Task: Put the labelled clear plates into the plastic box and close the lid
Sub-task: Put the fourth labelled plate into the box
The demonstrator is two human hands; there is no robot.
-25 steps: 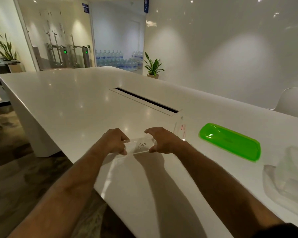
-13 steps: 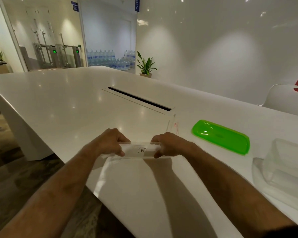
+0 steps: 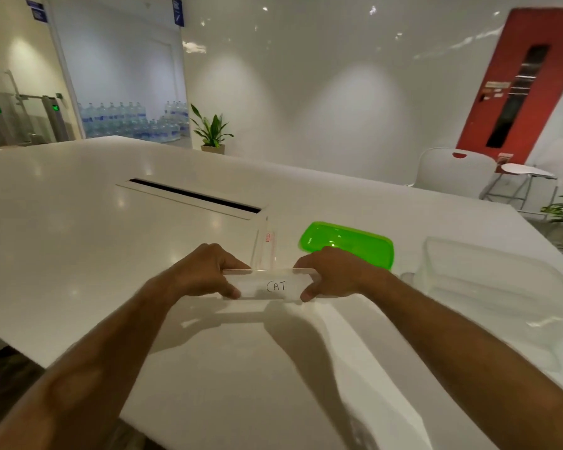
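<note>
A clear plate (image 3: 270,285) with "CAT" written on it is held just above the white table (image 3: 78,228), in front of me. My left hand (image 3: 205,271) grips its left end and my right hand (image 3: 333,272) grips its right end. Beyond the hands, another clear plate (image 3: 265,243) with a red label lies on the table. The green lid (image 3: 346,243) lies flat to the right of it. The clear plastic box (image 3: 501,280) stands open at the right, past my right forearm.
A long black cable slot (image 3: 192,194) runs across the table behind the plates. A white chair (image 3: 452,172) stands at the far side on the right, near a red door. A potted plant (image 3: 212,131) stands by the back wall.
The view has swung to the right, which brings the box and red door further in. Both hands still hold the CAT plate, with the right hand now further out on its end.
</note>
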